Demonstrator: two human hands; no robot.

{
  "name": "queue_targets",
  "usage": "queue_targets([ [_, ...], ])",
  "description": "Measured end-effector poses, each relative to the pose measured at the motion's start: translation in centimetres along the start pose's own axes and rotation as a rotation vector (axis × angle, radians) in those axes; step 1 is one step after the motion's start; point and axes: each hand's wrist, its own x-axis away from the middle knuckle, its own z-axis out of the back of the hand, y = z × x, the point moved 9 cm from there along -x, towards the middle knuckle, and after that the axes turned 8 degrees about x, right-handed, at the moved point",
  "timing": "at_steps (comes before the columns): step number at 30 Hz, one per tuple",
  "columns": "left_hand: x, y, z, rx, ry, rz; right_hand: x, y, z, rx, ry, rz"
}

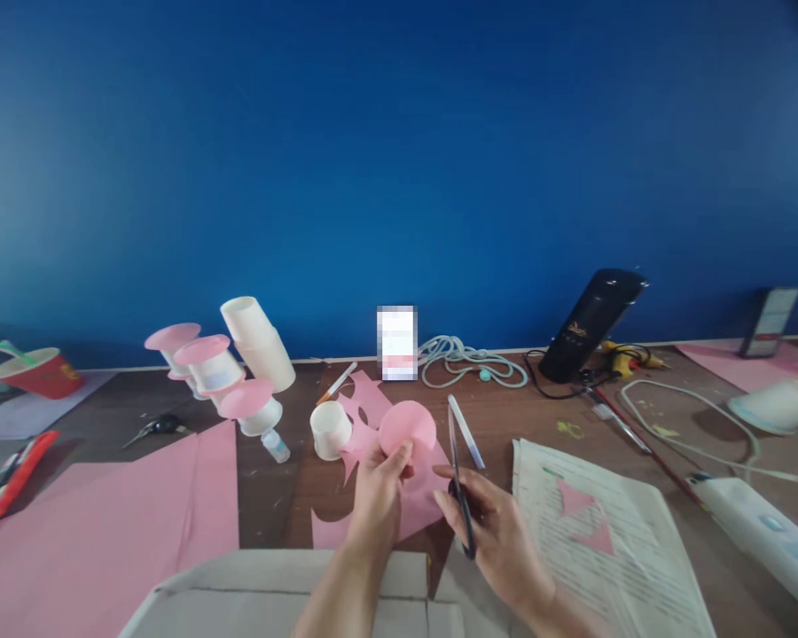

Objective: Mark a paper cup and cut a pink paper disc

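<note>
My left hand (382,487) pinches the lower edge of a round pink paper disc (409,425), thumb on top. In my right hand (488,523) is a pair of scissors (462,501), its blades pointing up and away, just right of the disc. Beneath and around the disc lies pink paper with curved cut-outs (422,501). A white paper cup (331,431) stands left of the disc. To the right of the scissors is a white pen (466,432).
Pink-topped white cups (217,374) and stacked white cups (259,346) stand at the left, behind large pink sheets (126,523). A black bottle (591,323), coiled cable (469,363), printed paper (612,514) and power strip (764,532) are at the right.
</note>
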Motion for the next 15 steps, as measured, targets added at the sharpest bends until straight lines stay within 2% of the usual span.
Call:
queue_targets([
  [6,-0.1,-0.8,-0.5,0.104,-0.073,0.092,-0.8,1.3,-0.4,-0.096,-0.128,-0.187],
  [11,0.0,-0.3,-0.3,0.087,-0.072,0.075,-1.1,-0.2,-0.8,-0.157,-0.205,-0.173],
  [15,0.0,0.3,-0.2,0.095,-0.067,0.027,-1.3,-1.3,-0.7,-0.133,-0.207,-0.144],
])
